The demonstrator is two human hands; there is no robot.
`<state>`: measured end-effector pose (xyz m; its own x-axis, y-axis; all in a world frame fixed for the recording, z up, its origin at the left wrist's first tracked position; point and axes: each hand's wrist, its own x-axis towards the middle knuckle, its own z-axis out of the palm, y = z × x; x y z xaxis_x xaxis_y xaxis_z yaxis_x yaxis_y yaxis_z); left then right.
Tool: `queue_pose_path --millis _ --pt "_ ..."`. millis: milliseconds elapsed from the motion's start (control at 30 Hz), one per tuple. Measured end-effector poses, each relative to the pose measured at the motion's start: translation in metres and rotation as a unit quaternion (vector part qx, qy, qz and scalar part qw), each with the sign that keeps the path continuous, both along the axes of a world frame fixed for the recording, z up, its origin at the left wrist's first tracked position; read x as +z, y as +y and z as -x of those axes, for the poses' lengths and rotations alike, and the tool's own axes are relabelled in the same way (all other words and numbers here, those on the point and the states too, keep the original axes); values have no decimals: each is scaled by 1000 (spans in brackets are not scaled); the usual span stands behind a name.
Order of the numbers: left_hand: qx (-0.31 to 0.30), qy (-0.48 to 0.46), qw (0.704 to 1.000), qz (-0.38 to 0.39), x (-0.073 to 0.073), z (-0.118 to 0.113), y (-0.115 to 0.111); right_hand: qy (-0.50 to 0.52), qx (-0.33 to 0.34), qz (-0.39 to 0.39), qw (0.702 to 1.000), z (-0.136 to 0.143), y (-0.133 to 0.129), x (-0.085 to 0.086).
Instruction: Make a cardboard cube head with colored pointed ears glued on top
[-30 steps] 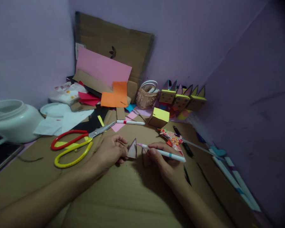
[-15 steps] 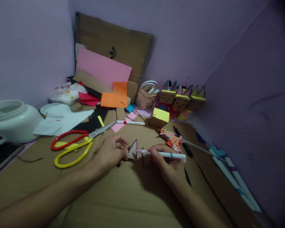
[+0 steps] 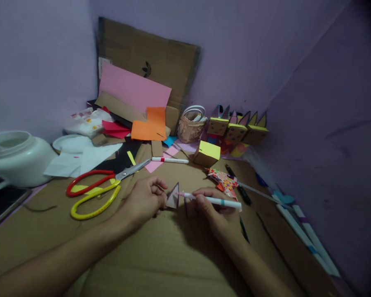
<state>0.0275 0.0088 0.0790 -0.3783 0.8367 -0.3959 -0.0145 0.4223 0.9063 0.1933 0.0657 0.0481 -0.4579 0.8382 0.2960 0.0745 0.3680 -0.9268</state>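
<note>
The cardboard-covered tabletop [image 3: 126, 255] spreads under everything, with large scissors [image 3: 119, 177] lying on the left. The right hand [image 3: 214, 210] grasps a white marker [image 3: 219, 201]; the left hand [image 3: 145, 198] pinches the left side of a small triangle [image 3: 173, 199], which sits between the two. The marker's pink tip seems to meet the triangle's right edge. With only one side gripped, a firm stroke could swivel it, and colour so near the border could run past the dark outline. The right hand might also nudge the half-hidden piece [image 3: 189, 206] below.
</note>
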Motion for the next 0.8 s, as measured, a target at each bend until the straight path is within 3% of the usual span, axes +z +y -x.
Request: queue_pose_path --millis 133,300,533,667,800 --pt "-5 4 1000 1 0 0 0 1 -19 -28 999 1 3 -3" --pt "2 3 1000 4 2 0 0 -12 47 13 999 1 -1 -3" --pt "5 13 1000 10 2 -1 0 3 -59 -43 997 -2 5 -5" --pt "4 15 1000 2 3 -2 -1 -17 -51 -51 997 -2 5 -3" --pt "11 18 1000 4 4 -2 -1 -31 -21 -9 999 -1 1 0"
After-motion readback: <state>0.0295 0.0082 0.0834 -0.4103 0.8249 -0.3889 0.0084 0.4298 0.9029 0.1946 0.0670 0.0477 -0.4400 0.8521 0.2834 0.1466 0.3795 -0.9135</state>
